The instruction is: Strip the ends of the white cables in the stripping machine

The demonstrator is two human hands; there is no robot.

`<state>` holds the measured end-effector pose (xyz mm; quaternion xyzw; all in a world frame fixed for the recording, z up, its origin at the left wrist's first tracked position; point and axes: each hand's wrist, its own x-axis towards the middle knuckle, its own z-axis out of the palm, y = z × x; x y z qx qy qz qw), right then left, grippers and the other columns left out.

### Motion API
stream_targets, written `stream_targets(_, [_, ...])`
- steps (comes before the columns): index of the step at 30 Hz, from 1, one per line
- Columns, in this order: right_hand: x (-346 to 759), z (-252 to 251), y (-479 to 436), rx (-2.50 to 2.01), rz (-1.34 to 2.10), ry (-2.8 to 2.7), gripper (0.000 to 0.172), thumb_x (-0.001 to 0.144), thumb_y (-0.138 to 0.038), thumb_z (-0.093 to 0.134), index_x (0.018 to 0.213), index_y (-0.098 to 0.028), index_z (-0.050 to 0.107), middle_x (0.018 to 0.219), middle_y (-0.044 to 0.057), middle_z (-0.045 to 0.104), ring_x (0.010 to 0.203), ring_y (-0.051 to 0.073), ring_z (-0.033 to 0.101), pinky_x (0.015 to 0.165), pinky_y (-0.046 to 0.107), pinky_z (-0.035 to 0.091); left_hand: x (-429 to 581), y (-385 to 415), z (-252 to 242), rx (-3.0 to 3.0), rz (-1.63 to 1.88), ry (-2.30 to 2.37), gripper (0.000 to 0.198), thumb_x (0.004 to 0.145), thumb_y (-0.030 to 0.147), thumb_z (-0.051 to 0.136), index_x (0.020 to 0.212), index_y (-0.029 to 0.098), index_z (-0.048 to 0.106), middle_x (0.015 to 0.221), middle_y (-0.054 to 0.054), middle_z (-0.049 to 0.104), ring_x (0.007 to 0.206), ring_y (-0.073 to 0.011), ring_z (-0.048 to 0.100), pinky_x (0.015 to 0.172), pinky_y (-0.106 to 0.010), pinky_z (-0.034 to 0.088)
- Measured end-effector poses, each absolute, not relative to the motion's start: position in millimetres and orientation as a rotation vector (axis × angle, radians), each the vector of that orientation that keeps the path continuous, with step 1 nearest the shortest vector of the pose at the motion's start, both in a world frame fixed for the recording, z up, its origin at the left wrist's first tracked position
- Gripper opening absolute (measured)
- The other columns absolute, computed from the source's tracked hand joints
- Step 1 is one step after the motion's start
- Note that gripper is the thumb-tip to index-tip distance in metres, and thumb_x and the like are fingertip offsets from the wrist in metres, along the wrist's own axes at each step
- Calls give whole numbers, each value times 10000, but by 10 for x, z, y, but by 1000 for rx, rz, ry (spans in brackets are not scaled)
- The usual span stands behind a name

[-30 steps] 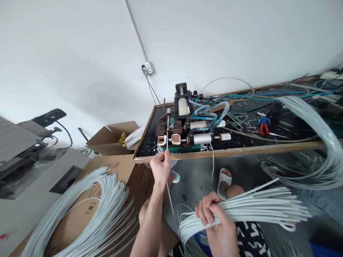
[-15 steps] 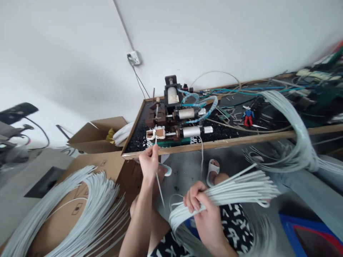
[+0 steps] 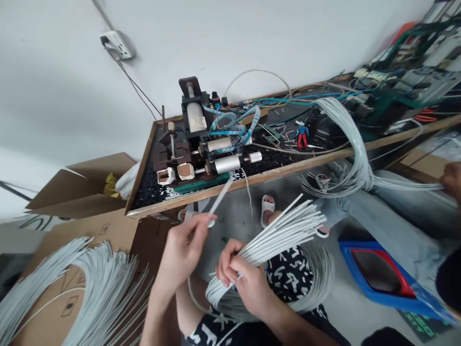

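Note:
My left hand (image 3: 183,247) pinches a single pale grey cable (image 3: 219,198), its tip slanting up towards the bench edge. My right hand (image 3: 245,281) is closed round a thick bundle of the same grey cables (image 3: 284,233), whose ends fan out to the upper right. Ahead, on a wooden-rimmed bench (image 3: 252,180), stands a small machine (image 3: 201,149) with silver cylinders, blue hoses and two white-and-tan jaws at its left end. The cable tip is apart from the machine.
A heap of grey cables (image 3: 82,283) lies on cardboard at lower left. An open cardboard box (image 3: 82,185) stands left of the bench. More cables (image 3: 356,154) drape off the bench towards another person's hand (image 3: 452,180). A blue-and-red tray (image 3: 378,274) lies on the floor.
My left hand has drawn the single cable back out of the machine's jaws and lowered it towards the bundle. The view has swung to the right and tilted.

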<state>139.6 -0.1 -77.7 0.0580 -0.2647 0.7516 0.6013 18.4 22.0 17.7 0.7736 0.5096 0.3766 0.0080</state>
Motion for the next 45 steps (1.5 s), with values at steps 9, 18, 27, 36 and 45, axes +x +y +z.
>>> stream_targets(9, [1310, -785, -123, 69, 1815, -787, 146, 689, -237, 530, 567, -194, 464, 471, -54, 352, 471, 90, 366, 562, 266, 320, 570, 80, 361, 2541, 578, 1193, 335, 1021, 368, 437, 1072, 213, 730, 971, -70, 715, 900, -207, 639, 877, -298, 479])
stream_targets(18, [1357, -689, -125, -123, 1821, -838, 245, 646, -255, 524, 452, -211, 381, 498, -6, 404, 530, 124, 412, 575, 287, 342, 655, -59, 277, 2678, 476, 1384, 364, 1004, 357, 491, 722, 193, 653, 652, -9, 594, 583, -138, 502, 582, -241, 371])
stream_targets(27, [1271, -846, -45, -167, 1657, -788, 186, 746, -244, 636, 575, -194, 582, 615, 6, 571, 687, 169, 551, 765, 293, 458, 641, -86, 168, 2911, 763, 1700, 307, 987, 264, 485, 751, 169, 656, 541, 11, 552, 445, -106, 478, 488, -218, 350])
stream_targets(36, [1359, -835, 92, -80, 1702, -654, 245, 857, -391, 639, 899, -160, 706, 764, 41, 684, 735, 174, 637, 758, 299, 485, 505, 1, 150, 2257, 1542, 1536, 203, 989, 335, 545, 937, 161, 634, 655, 18, 639, 475, -94, 597, 439, -165, 455])
stream_targets(45, [1372, -767, 100, -93, 1628, -460, 218, 768, -261, 702, 606, -179, 581, 658, -28, 567, 661, 105, 525, 658, 217, 438, 482, 63, 4, 2589, 1002, 1121, 155, 963, 202, 587, 981, 196, 741, 999, -68, 702, 998, -197, 643, 881, -301, 522])
